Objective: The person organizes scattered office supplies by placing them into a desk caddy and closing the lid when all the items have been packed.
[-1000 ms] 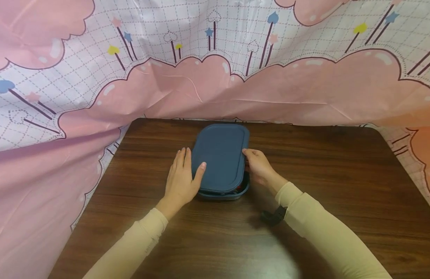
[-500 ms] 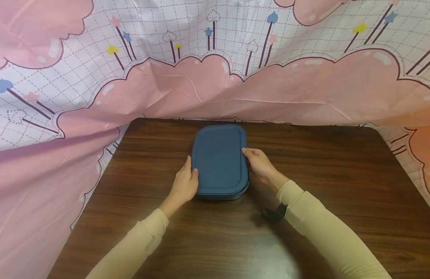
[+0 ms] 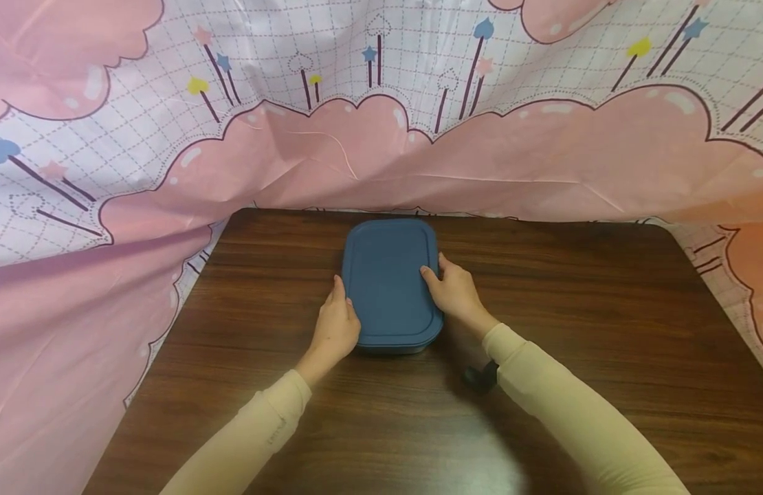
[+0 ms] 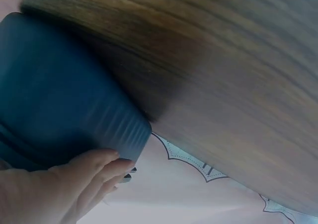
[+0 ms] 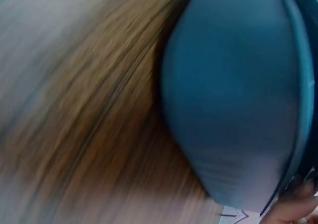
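Observation:
A blue rounded rectangular lid (image 3: 390,282) lies flat over the matching storage box (image 3: 390,349), whose contents are hidden. At the box's left side, my left hand (image 3: 332,326) rests with fingers fairly straight along the wall. The left wrist view shows those fingers (image 4: 97,169) against the ribbed side of the box (image 4: 54,90). Across from it, my right hand (image 3: 457,292) holds the right edge, thumb on top of the lid and fingers down the side. In the right wrist view only a few fingertips (image 5: 293,206) show beside the box (image 5: 228,95).
The box stands on a dark wood-grain table (image 3: 573,309), towards its back edge. A pink and white patterned cloth (image 3: 480,158) hangs behind the table and along its left. A small black device (image 3: 480,378) sits under my right wrist.
The lid, which sat askew with a gap at the near right corner, now lies level and aligned on the box. My left hand moved to the box's side; my right thumb moved onto the lid.

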`<state>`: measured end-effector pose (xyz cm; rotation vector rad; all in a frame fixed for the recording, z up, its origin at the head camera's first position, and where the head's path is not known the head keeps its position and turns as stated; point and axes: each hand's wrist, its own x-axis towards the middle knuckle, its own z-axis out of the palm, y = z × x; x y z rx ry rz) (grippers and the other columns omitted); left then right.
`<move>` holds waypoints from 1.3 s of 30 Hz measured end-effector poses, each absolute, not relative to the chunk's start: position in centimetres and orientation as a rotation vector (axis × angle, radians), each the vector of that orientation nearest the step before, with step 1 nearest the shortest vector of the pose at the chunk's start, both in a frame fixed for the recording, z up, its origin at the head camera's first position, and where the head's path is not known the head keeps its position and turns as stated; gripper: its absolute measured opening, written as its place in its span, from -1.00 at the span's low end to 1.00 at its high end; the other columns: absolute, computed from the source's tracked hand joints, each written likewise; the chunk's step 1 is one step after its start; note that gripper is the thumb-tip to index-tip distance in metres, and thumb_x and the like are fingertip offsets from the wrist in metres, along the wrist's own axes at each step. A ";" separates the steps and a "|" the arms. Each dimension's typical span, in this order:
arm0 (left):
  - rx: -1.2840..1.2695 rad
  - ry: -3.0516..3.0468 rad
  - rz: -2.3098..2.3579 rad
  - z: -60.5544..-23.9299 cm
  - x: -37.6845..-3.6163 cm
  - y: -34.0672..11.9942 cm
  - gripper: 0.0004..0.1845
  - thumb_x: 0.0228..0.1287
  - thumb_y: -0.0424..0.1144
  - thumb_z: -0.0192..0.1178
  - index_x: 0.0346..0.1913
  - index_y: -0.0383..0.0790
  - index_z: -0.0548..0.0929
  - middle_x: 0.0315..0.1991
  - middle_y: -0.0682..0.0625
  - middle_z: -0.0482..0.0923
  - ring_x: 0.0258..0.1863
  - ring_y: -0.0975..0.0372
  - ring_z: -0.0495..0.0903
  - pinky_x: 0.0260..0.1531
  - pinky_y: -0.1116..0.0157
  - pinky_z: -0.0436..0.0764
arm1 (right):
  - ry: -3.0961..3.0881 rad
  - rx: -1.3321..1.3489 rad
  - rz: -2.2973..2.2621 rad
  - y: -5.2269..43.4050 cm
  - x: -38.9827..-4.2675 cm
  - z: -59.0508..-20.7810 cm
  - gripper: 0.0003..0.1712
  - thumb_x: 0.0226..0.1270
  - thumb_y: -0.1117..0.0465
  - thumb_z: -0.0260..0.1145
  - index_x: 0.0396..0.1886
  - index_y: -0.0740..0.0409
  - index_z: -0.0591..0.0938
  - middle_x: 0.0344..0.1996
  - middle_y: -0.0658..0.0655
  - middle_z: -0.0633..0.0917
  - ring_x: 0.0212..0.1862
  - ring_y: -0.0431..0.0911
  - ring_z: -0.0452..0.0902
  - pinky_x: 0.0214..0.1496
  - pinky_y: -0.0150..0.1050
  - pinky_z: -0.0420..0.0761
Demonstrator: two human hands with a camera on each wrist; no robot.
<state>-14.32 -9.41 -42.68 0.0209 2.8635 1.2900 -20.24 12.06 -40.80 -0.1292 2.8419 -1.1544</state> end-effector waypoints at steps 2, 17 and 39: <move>-0.004 2.850 1.304 -42.5 -14.3 -9.3 -0.41 0.53 -0.38 -0.27 0.48 -0.50 -0.16 0.47 -0.45 -0.03 0.43 -0.20 0.14 0.36 -0.06 0.25 | 2.878 -0.131 -1.088 12.0 -20.2 -40.9 -0.28 0.52 -0.02 0.03 0.42 0.43 0.20 -0.03 0.43 0.65 -0.37 0.00 0.66 -0.14 -0.10 0.65; -0.021 2.856 1.304 -42.5 -14.6 -9.0 -0.41 0.50 -0.41 -0.25 0.48 -0.51 -0.14 0.44 -0.47 0.04 0.27 -0.18 0.40 0.22 -0.01 0.47 | 2.850 -0.028 -0.937 12.3 -20.7 -41.7 -0.30 0.53 -0.15 -0.07 0.49 0.14 0.20 0.37 0.27 0.38 0.09 0.18 0.59 -0.32 -0.09 0.61; -0.016 2.883 1.292 -43.1 -14.6 -9.0 -0.44 0.51 -0.40 -0.25 0.46 -0.54 -0.05 0.43 -0.46 0.07 0.40 -0.19 0.23 0.32 -0.01 0.34 | 2.829 -0.123 -1.042 12.1 -21.1 -42.7 -0.38 0.57 -0.03 -0.07 0.40 0.30 0.31 0.20 0.36 0.55 0.21 0.18 0.52 0.19 0.10 0.53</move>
